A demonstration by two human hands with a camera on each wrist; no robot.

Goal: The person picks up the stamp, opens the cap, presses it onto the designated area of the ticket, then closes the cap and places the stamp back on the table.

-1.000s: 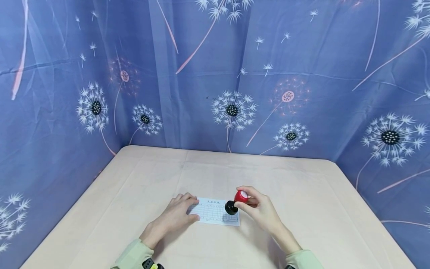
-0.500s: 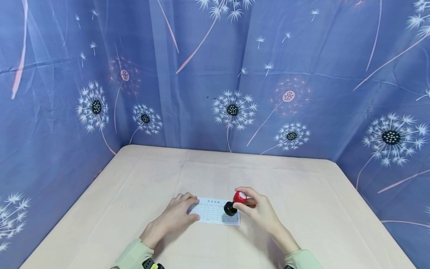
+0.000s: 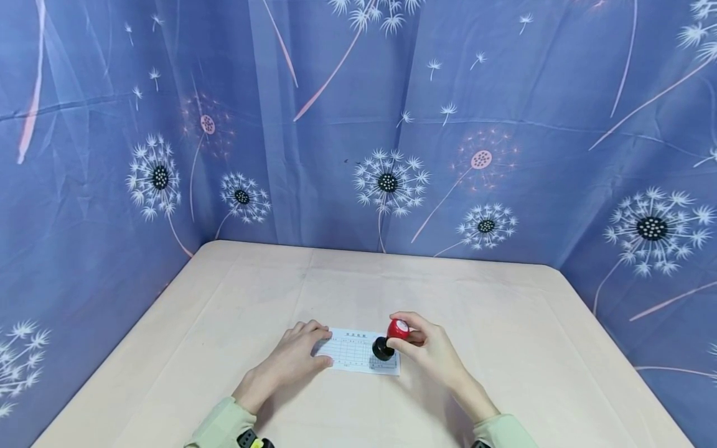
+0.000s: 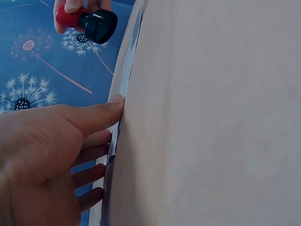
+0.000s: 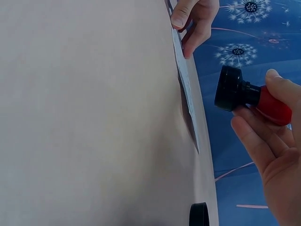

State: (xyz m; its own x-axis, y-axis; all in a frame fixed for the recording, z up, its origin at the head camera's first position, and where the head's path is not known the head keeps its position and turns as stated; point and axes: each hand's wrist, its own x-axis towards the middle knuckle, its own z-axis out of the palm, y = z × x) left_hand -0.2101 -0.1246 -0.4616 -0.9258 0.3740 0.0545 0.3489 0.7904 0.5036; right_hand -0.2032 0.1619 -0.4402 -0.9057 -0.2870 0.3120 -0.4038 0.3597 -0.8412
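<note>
Stamp (image 5: 249,94): above the right part of the slip (image 3: 350,359), black base (image 3: 383,350) down. Right wrist view shows a clear gap, so no contact.
Right hand (image 3: 432,346): pinches the red knob (image 3: 398,328) between thumb and fingers, closed only as far as the knob allows.
Left hand (image 3: 294,354): at the slip's left end, thumb on the near side, a fingertip on the far side. Fingers spread and relaxed, not wrapped round anything.
Slip: on the table (image 3: 252,298), between the hands, printed side up. Right end looks slightly lifted in the right wrist view.
Change: stamp has eased slightly left and nearer over the last second. Left hand and slip unchanged.
Meaning: my read, fine aiming over the right end. Slip is steadied at its left end only, so the free end could shift under pressure.
Black part (image 5: 199,214): bottom edge of right wrist view, cut off. Can't tell what it is.
Backdrop: blue dandelion curtain (image 3: 336,186) on far, left and right sides.
</note>
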